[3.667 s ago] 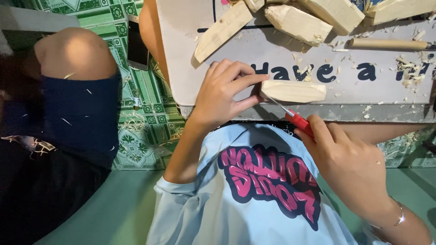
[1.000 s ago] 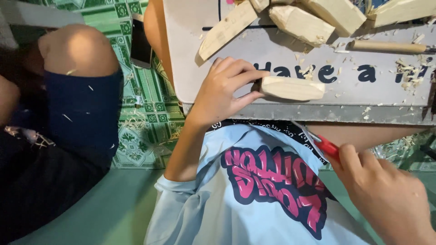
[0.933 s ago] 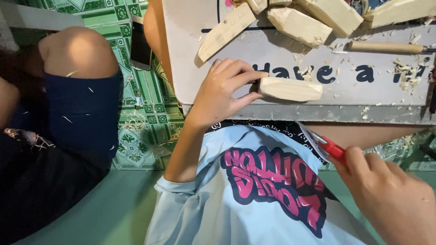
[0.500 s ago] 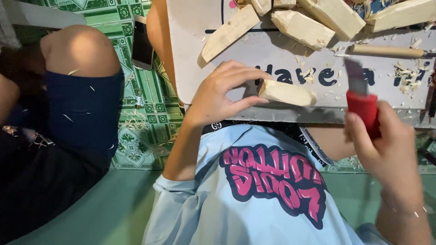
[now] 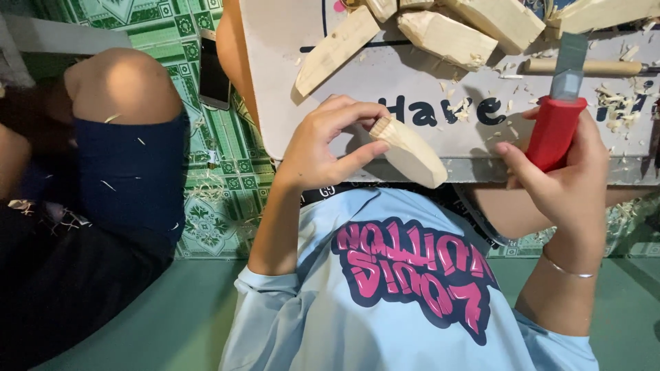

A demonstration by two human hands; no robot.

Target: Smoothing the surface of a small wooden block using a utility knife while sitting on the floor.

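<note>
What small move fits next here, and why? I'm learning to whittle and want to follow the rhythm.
Probably bring the red-handled knife back down to the wood piece. The right hand holds the knife raised, blade up, apart from the wood, while the left hand pinches the piece by one end, its far end free.

board (image 5: 385, 75): sits across the lap, top middle of the view
wood blocks (image 5: 440, 34): piled on the board's far edge, handled tool (image 5: 584, 66) lying just right of them
left hand (image 5: 330, 144): over the board's near edge, pinching the carved piece (image 5: 412, 152)
right hand (image 5: 564, 175): off to the right, wrapped round the knife (image 5: 558, 113), blade pointing away
phone (image 5: 214, 69): on the mat (image 5: 220, 172), left of the board
another person's knee (image 5: 124, 89): far left
</note>
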